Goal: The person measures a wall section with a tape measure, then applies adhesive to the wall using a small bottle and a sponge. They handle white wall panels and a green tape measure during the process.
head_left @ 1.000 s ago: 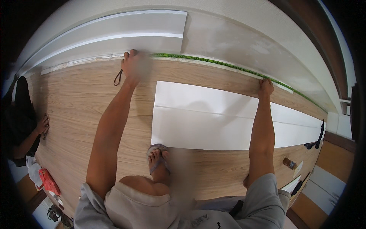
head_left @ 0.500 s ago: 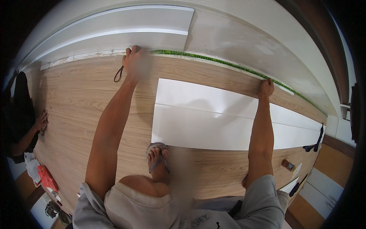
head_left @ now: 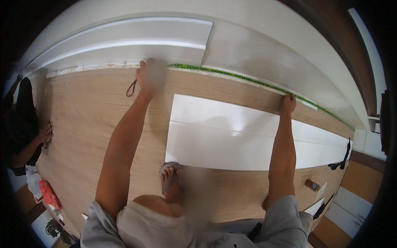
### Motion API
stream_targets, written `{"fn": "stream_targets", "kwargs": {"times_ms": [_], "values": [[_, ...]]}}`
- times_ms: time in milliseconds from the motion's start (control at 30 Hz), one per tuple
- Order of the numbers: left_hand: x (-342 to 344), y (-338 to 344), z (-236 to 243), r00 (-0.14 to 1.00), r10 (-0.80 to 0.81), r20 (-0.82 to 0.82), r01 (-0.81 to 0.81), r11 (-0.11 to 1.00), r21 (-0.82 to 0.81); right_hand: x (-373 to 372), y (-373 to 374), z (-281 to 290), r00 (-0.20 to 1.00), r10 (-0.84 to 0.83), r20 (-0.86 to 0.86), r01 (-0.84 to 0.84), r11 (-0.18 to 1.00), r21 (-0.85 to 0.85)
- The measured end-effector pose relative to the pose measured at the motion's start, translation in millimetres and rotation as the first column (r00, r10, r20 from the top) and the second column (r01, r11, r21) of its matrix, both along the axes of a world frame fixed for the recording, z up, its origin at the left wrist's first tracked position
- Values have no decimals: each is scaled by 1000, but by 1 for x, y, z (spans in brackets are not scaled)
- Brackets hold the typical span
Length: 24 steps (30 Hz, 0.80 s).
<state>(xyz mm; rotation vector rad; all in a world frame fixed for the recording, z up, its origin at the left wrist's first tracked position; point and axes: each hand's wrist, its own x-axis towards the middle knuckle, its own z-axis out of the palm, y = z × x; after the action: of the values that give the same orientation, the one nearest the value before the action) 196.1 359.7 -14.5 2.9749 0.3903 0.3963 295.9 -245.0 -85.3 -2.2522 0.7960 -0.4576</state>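
My left hand (head_left: 145,78) is closed at the wall's base, around what appears to be a tape measure, mostly hidden by the hand and a blurred patch; a dark loop strap (head_left: 131,87) dangles from it. A green tape (head_left: 231,75) stretches rightward from there along the foot of the wall toward the corner. My right hand (head_left: 288,103) pinches the tape against the wall's base. Between my arms a long white panel (head_left: 219,136) with a groove lies on the wood floor (head_left: 82,107), its edge beside my sandalled foot.
A white ridged panel (head_left: 165,33) is on the wall at upper left. Another person's hand (head_left: 46,134) and dark-clothed legs are at far left, near red and white bags (head_left: 49,194). A jar (head_left: 312,185), dark straps (head_left: 341,163) and wooden cabinets (head_left: 351,177) are at right.
The view has shifted slightly, so the wall and both hands sit a little lower in the picture than half a second earlier. Both hands keep their places on the tape.
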Motion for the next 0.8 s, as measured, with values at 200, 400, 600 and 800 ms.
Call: {"fn": "stream_targets", "kwargs": {"times_ms": [200, 400, 600, 800], "values": [[-2, 0, -3, 999, -19, -35, 20, 999, 29, -4, -1, 1, 997, 77, -23, -77, 997, 19], [-5, 15, 1, 994, -105, 39, 107, 992, -67, -6, 0, 1, 991, 32, 127, -65, 963, 263], [-23, 30, 14, 966, -215, -141, 176, 953, -246, 6, -50, -23, 864, 153, -480, -492, 457, -741], [-41, 24, 21, 952, -204, -229, 150, 961, -231, -5, -70, -23, 869, 392, -302, -474, 485, -735]]}}
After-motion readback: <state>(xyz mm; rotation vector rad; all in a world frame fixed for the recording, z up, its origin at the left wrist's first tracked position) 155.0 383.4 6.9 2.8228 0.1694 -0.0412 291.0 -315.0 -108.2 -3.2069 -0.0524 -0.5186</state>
